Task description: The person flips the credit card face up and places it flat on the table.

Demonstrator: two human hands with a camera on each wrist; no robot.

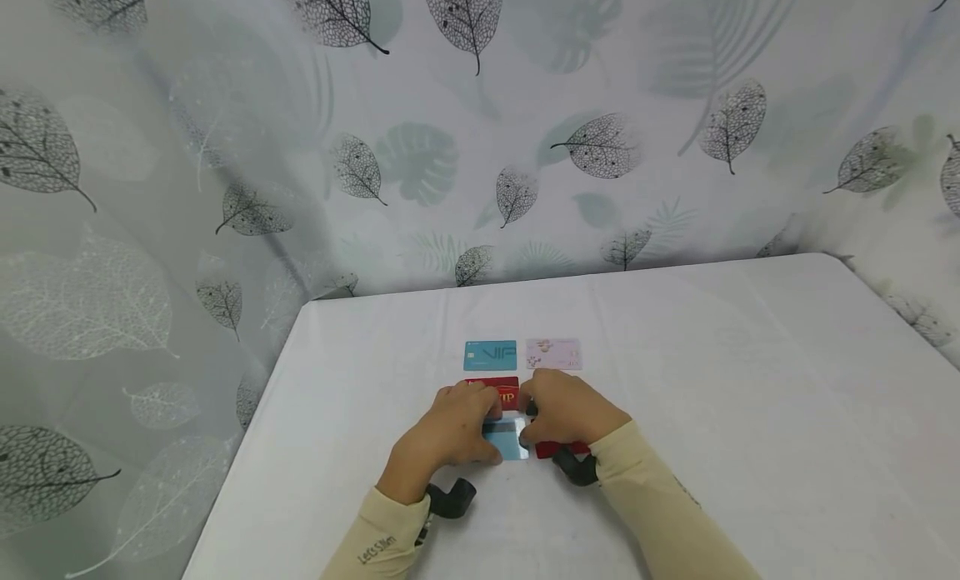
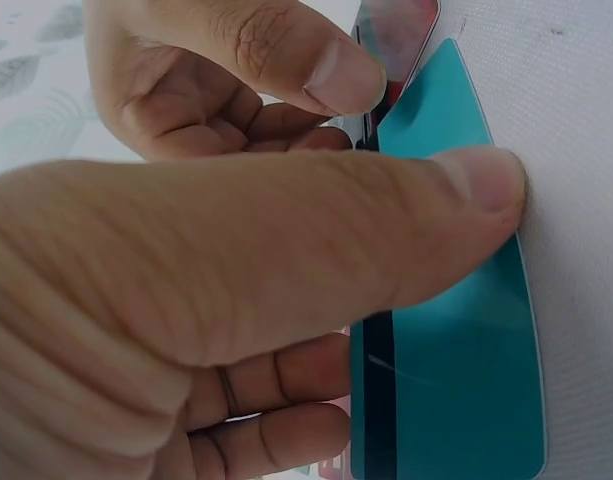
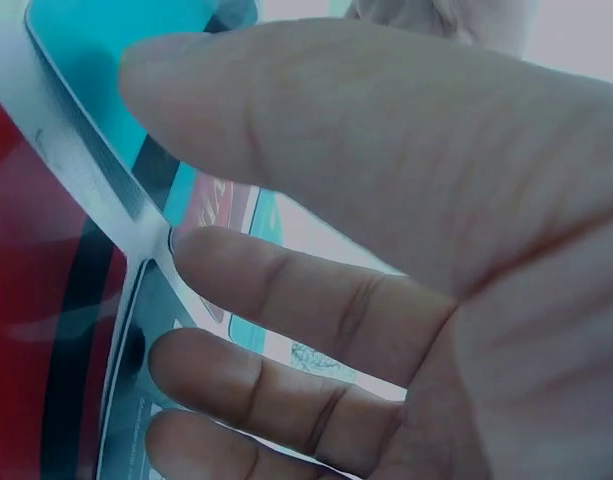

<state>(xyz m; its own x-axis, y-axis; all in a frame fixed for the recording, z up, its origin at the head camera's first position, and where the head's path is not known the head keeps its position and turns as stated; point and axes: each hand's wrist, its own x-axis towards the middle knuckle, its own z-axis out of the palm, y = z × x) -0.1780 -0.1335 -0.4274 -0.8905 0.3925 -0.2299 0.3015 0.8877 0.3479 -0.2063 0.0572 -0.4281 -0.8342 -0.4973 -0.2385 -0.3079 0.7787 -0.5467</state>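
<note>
Pinching a striped blue card point(image 1: 507, 442) at the layout's near left, the left hand point(image 1: 453, 426) spans its near and far edges; the right hand point(image 1: 558, 405), loosely spread, reaches its right end, its hold unclear. Beyond, a red VIP card point(image 1: 507, 383), blue VIP card point(image 1: 490, 355) and pink card point(image 1: 553, 354) lie on the table point(image 1: 712, 355). The far row looks finished; the near row seems not yet settled.

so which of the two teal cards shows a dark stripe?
The nearer teal card, between the left hand and the right hand. The other teal card, back left, reads VIP instead.
</note>
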